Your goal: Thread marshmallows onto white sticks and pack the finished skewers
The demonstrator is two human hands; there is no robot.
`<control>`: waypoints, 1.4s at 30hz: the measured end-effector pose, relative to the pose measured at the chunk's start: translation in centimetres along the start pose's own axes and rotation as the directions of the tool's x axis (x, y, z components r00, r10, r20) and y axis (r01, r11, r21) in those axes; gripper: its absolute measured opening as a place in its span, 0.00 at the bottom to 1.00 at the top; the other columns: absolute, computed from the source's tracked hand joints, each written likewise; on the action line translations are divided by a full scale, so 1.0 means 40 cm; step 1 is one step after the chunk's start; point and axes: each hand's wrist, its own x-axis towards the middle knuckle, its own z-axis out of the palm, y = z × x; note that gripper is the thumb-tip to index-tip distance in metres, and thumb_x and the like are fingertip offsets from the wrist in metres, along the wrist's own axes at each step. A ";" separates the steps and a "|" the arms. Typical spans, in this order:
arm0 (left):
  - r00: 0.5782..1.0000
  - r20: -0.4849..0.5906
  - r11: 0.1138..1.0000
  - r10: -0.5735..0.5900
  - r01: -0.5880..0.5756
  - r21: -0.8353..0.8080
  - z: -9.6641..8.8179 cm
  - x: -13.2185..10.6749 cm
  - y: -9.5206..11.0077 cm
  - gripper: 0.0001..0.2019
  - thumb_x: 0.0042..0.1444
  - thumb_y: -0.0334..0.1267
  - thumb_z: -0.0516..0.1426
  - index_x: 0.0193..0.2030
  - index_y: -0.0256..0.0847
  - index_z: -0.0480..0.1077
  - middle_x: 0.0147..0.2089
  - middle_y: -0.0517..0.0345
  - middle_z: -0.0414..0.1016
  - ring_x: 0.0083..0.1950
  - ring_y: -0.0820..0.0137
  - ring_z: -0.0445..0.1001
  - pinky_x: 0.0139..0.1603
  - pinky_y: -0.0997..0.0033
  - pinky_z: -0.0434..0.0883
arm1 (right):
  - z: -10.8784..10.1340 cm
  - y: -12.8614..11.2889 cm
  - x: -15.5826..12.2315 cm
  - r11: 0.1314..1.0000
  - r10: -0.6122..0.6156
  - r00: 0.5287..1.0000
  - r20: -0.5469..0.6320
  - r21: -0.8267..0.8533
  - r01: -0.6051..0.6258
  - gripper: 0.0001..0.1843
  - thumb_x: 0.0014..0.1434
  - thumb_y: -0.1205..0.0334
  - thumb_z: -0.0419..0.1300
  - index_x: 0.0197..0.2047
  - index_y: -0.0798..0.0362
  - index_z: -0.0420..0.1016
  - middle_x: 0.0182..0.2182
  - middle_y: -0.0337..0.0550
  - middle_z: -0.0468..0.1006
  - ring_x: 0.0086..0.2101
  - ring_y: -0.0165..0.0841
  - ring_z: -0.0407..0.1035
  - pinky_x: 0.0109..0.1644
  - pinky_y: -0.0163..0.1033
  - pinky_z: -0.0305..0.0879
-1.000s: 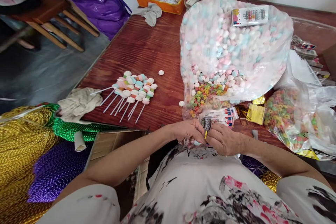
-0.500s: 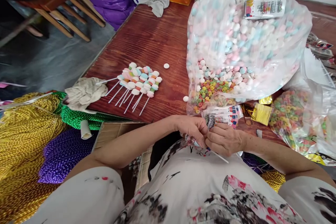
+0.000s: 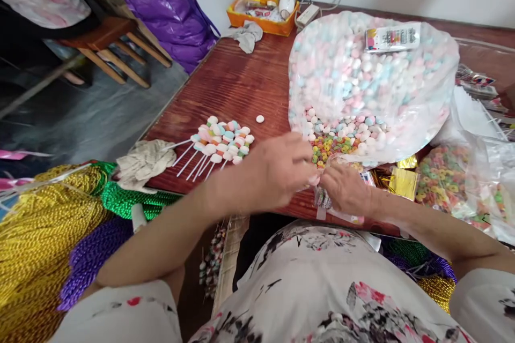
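Observation:
My left hand (image 3: 287,169), blurred by motion, is over the table's near edge with its fingers curled together. Whatever it pinches is hidden. My right hand (image 3: 346,187) meets it fingertip to fingertip, closed on a small printed plastic bag (image 3: 323,198) that shows below the fingers. More printed bags lie partly covered under the right hand. Just beyond the hands are loose ring-shaped cereal pieces (image 3: 332,149) and pastel candies (image 3: 364,129) at the mouth of a large clear bag (image 3: 374,80). Candy skewers (image 3: 223,142) on white sticks lie grouped to the left.
A crumpled cloth (image 3: 145,163) lies at the table's left corner. Gold twist ties (image 3: 403,182) and a bag of cereal rings (image 3: 446,182) are on the right. An orange tray (image 3: 263,24) stands at the back. Shiny bead strands (image 3: 52,236) hang at the left. Another person sits far left.
Both hands have moved forward from near my lap to above the table edge. The white stick that stuck out between them is no longer visible. The view has tilted upward.

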 end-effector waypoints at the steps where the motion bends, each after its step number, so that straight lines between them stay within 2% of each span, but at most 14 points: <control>1: 0.993 -0.031 0.984 0.117 -0.112 0.140 0.014 -0.006 0.040 0.09 0.63 0.31 0.53 0.36 0.37 0.74 0.38 0.51 0.74 0.39 0.66 0.69 0.43 0.62 0.68 | -0.011 0.015 0.016 0.988 0.116 0.992 -0.055 0.111 -0.110 0.09 0.61 0.70 0.48 0.30 0.53 0.65 0.25 0.41 0.66 0.28 0.33 0.56 0.32 0.40 0.50; 4: 0.949 0.056 0.911 0.309 -0.312 0.268 0.106 -0.026 0.072 0.08 0.62 0.30 0.53 0.38 0.36 0.74 0.49 0.47 0.74 0.46 0.62 0.70 0.46 0.58 0.71 | -0.054 0.013 0.055 0.767 0.433 0.896 -0.099 0.563 -0.308 0.11 0.64 0.67 0.49 0.29 0.52 0.63 0.23 0.36 0.63 0.25 0.29 0.56 0.31 0.36 0.52; 7: 0.979 -0.202 0.998 0.028 -0.015 0.065 0.174 -0.038 -0.012 0.10 0.61 0.30 0.53 0.45 0.35 0.74 0.48 0.42 0.75 0.50 0.60 0.72 0.49 0.57 0.73 | -0.057 -0.050 0.067 0.437 0.492 0.869 0.054 0.848 -0.300 0.10 0.64 0.62 0.53 0.30 0.53 0.65 0.24 0.35 0.65 0.26 0.27 0.59 0.31 0.34 0.56; 12: 0.796 -0.520 0.909 -0.309 0.086 -0.409 0.179 -0.081 -0.071 0.15 0.64 0.40 0.55 0.57 0.45 0.72 0.64 0.46 0.67 0.64 0.57 0.66 0.61 0.53 0.67 | 0.035 -0.104 0.060 0.029 0.477 0.809 0.345 0.913 -0.406 0.13 0.59 0.55 0.57 0.27 0.52 0.62 0.20 0.32 0.62 0.22 0.25 0.54 0.26 0.32 0.51; 15: 0.715 -0.482 0.783 -0.507 0.147 -0.605 0.214 -0.116 -0.036 0.28 0.61 0.48 0.59 0.67 0.48 0.61 0.71 0.45 0.57 0.68 0.56 0.60 0.62 0.54 0.67 | 0.063 -0.093 0.073 0.110 0.589 0.777 0.222 0.930 -0.350 0.14 0.59 0.54 0.58 0.27 0.52 0.63 0.21 0.32 0.62 0.23 0.25 0.54 0.28 0.33 0.53; 19: 0.810 -0.162 0.516 -0.564 0.193 -0.835 0.259 -0.181 -0.007 0.26 0.65 0.49 0.53 0.67 0.42 0.60 0.55 0.47 0.74 0.50 0.64 0.75 0.50 0.65 0.73 | 0.093 -0.108 0.092 0.182 0.547 0.824 0.149 0.939 -0.291 0.12 0.61 0.56 0.57 0.29 0.52 0.65 0.23 0.35 0.66 0.25 0.27 0.59 0.31 0.34 0.56; 24: 0.776 -0.110 0.696 -0.621 0.481 -0.533 0.248 -0.288 0.046 0.12 0.65 0.43 0.54 0.40 0.37 0.74 0.34 0.56 0.74 0.35 0.71 0.71 0.39 0.73 0.68 | 0.205 -0.176 0.096 -0.012 0.466 0.795 0.389 0.901 -0.434 0.10 0.56 0.60 0.57 0.25 0.53 0.63 0.21 0.33 0.63 0.23 0.25 0.55 0.29 0.32 0.53; 28: 0.739 -0.007 0.733 -0.674 0.668 -0.125 0.254 -0.378 0.112 0.14 0.66 0.35 0.48 0.35 0.36 0.72 0.34 0.52 0.73 0.36 0.68 0.71 0.40 0.69 0.67 | 0.277 -0.248 0.110 0.089 0.226 0.770 0.597 0.775 -0.626 0.07 0.54 0.67 0.53 0.24 0.53 0.64 0.20 0.33 0.63 0.23 0.26 0.57 0.29 0.32 0.55; 30: 0.622 0.116 0.633 -0.774 0.764 0.127 0.255 -0.436 0.127 0.13 0.63 0.29 0.47 0.36 0.36 0.73 0.35 0.49 0.74 0.39 0.64 0.74 0.43 0.66 0.68 | 0.287 -0.274 0.120 0.236 0.151 0.770 0.620 0.733 -0.638 0.05 0.53 0.69 0.54 0.26 0.54 0.68 0.22 0.35 0.68 0.25 0.27 0.62 0.32 0.33 0.57; 34: 0.194 0.274 0.312 -0.942 0.808 0.500 0.241 -0.542 0.101 0.10 0.55 0.26 0.52 0.35 0.34 0.74 0.36 0.45 0.76 0.39 0.56 0.76 0.39 0.61 0.70 | 0.257 -0.275 0.125 0.727 -0.020 0.854 0.520 0.594 -0.344 0.09 0.56 0.67 0.58 0.41 0.53 0.73 0.38 0.44 0.75 0.36 0.33 0.68 0.38 0.36 0.60; 36: 0.288 0.227 0.364 -0.930 0.801 0.475 0.247 -0.542 0.077 0.09 0.57 0.28 0.53 0.39 0.34 0.75 0.38 0.45 0.76 0.41 0.55 0.76 0.40 0.60 0.71 | 0.224 -0.252 0.122 0.858 -0.080 0.863 0.499 0.476 -0.196 0.09 0.60 0.65 0.55 0.43 0.54 0.73 0.40 0.47 0.75 0.35 0.33 0.68 0.35 0.37 0.59; 39: 0.757 0.061 0.752 -0.650 0.631 0.189 0.297 -0.424 0.059 0.11 0.62 0.31 0.50 0.43 0.38 0.74 0.40 0.49 0.77 0.43 0.62 0.75 0.45 0.63 0.72 | 0.160 -0.191 0.120 0.910 -0.047 0.910 0.412 0.393 -0.131 0.09 0.61 0.68 0.52 0.39 0.55 0.73 0.36 0.46 0.76 0.32 0.33 0.67 0.33 0.37 0.57; 40: 0.873 0.007 0.870 -0.488 0.486 0.083 0.324 -0.357 0.062 0.12 0.63 0.30 0.49 0.43 0.38 0.74 0.41 0.49 0.77 0.43 0.63 0.74 0.46 0.64 0.72 | 0.134 -0.164 0.118 0.908 -0.004 0.936 0.351 0.393 -0.144 0.09 0.60 0.69 0.52 0.38 0.55 0.73 0.35 0.46 0.76 0.32 0.32 0.67 0.33 0.37 0.57; 42: 0.984 -0.045 0.985 -0.175 0.174 -0.020 0.381 -0.208 0.081 0.11 0.62 0.30 0.50 0.44 0.38 0.73 0.43 0.48 0.76 0.46 0.62 0.74 0.48 0.63 0.71 | 0.074 -0.103 0.108 0.877 0.145 0.971 0.188 0.429 -0.214 0.09 0.60 0.70 0.51 0.37 0.55 0.73 0.33 0.44 0.76 0.33 0.31 0.67 0.35 0.36 0.59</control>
